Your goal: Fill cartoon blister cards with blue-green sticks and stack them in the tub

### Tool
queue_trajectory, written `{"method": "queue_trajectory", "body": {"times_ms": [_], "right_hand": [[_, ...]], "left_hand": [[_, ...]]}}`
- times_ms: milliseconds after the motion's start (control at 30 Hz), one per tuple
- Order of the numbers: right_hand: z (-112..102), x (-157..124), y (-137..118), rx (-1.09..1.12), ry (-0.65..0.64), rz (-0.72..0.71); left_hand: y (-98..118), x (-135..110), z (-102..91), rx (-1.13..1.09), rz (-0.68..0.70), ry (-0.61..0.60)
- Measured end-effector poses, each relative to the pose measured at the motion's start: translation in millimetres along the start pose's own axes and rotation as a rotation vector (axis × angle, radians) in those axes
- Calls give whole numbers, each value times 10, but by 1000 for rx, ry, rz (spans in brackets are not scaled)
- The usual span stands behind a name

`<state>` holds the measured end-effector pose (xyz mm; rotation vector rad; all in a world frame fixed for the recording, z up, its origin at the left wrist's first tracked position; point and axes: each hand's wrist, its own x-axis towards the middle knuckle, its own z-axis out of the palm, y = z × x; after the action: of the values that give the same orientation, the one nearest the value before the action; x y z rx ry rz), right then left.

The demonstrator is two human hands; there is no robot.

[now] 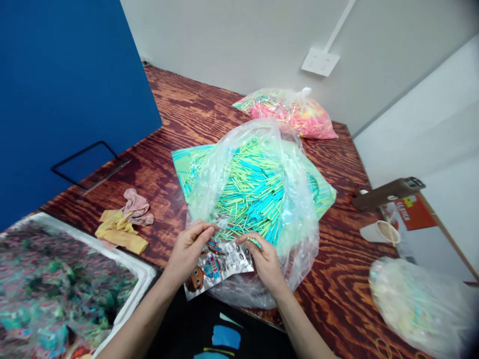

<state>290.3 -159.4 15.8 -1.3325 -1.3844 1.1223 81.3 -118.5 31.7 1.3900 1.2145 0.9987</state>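
Note:
A silver printed foil pouch (220, 264) with cartoon figures hangs between my hands, tilted. My left hand (191, 252) is closed in a pinch at its upper left edge. Closed too, my right hand (265, 262) grips the pouch's upper right side, and a bit of green and blue shows among its curled fingers. Just beyond the hands lies an open clear plastic bag (299, 209) full of thin green and blue sticks (254, 184). Whether the pouch's mouth is open I cannot tell.
Behind stands a tied bag of pink and mixed sticks (295, 117). Pink and yellow cloths (125, 227) and a white-rimmed container (138, 289) are left, beside a blue panel (75, 75). A brown tumbler (385, 194), paper cup (377, 232) and another bag (411, 304) are right.

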Motion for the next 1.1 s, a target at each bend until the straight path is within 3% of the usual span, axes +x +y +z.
{"method": "queue_trajectory", "body": {"times_ms": [133,333,567,633,733,833,900,1100], "right_hand": [[-5,9,-8,-5,-5,5],[-58,-10,-41,-7,6,-2],[-107,28,-48,48,40,20],[-130,116,-112,196,127,41],[-140,315,-289,630,268,94],[-81,488,-484,958,244,188],[-10,537,-563,1016,201,229],[98,494,-530,906,149,303]], "left_hand": [[59,17,50,-8,-33,-60],[135,5,17,-65,-74,-54],[10,-36,49,-52,-103,-113],[-26,-61,90,-29,-97,-137],[-33,-88,154,-27,-69,-158],[5,-97,203,-31,-40,-174],[36,-99,221,-35,-33,-164],[41,-105,236,-86,-26,-135]]}}
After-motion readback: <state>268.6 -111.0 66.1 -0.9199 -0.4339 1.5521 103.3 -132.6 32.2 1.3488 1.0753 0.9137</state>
